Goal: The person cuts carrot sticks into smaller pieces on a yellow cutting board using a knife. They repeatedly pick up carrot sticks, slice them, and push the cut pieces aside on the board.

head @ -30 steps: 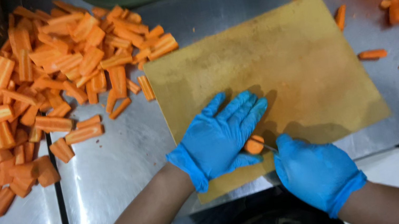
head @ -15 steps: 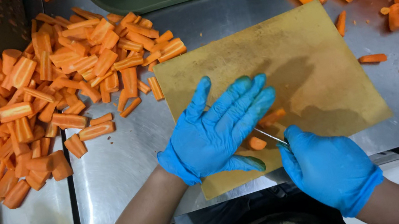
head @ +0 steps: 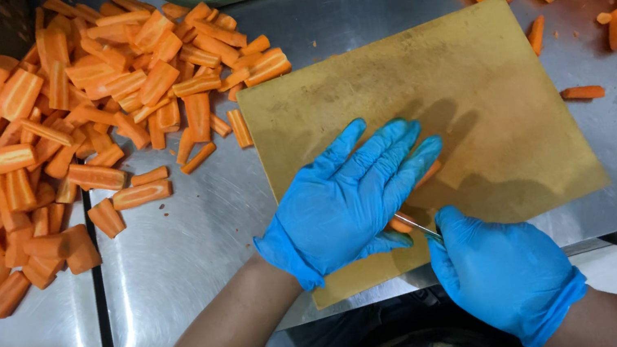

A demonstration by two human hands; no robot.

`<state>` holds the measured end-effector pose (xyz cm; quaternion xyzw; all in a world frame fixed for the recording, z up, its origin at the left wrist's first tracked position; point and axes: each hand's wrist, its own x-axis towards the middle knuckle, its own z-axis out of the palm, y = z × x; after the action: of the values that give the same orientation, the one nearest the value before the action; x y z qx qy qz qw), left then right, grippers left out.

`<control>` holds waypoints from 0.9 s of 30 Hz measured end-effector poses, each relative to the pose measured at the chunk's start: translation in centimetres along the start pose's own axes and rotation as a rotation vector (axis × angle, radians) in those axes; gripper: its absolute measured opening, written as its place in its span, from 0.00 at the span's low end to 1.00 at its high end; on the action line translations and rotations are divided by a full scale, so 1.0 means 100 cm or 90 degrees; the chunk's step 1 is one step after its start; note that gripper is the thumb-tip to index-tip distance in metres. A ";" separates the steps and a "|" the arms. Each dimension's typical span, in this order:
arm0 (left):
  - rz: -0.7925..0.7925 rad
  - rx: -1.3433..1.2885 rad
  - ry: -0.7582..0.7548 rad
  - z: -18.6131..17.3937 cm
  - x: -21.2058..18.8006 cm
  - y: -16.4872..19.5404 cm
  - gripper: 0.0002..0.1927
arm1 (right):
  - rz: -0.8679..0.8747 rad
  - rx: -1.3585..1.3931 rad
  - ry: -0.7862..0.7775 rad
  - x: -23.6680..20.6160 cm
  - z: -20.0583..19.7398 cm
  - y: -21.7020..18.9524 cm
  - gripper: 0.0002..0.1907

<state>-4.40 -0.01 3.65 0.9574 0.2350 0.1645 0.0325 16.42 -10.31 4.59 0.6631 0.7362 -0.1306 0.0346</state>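
Carrot piece [head: 402, 225] on near edge of cutting board [head: 474, 73] | left hand [head: 345, 196] flat, fingers spread, pinning it | right hand [head: 501, 271] closed around knife [head: 417, 226] | risk: blade hidden under the pinning fingers, a slip could nick them

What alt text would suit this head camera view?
Two blue-gloved hands work on a yellow cutting board: the left hand presses flat on a carrot piece, the right hand holds a knife. Piles of cut carrot lie alongside.

Blue gloves [head: 346, 200], orange carrot pieces [head: 65, 146], stained yellow cutting board [head: 443, 86].
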 end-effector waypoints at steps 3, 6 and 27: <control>-0.027 -0.013 -0.097 0.010 0.000 -0.001 0.54 | -0.007 0.041 -0.063 0.005 0.002 0.002 0.12; -0.022 -0.064 -0.088 0.019 -0.001 -0.007 0.59 | -0.012 -0.034 -0.041 0.016 0.012 -0.003 0.12; -0.083 -0.012 0.109 0.033 -0.015 -0.090 0.13 | 0.326 0.057 0.112 0.037 -0.053 0.245 0.19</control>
<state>-8.52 7.29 -1.13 0.9221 0.2973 0.2456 0.0321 40.75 -3.39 5.25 0.8372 0.5385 -0.0920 -0.0269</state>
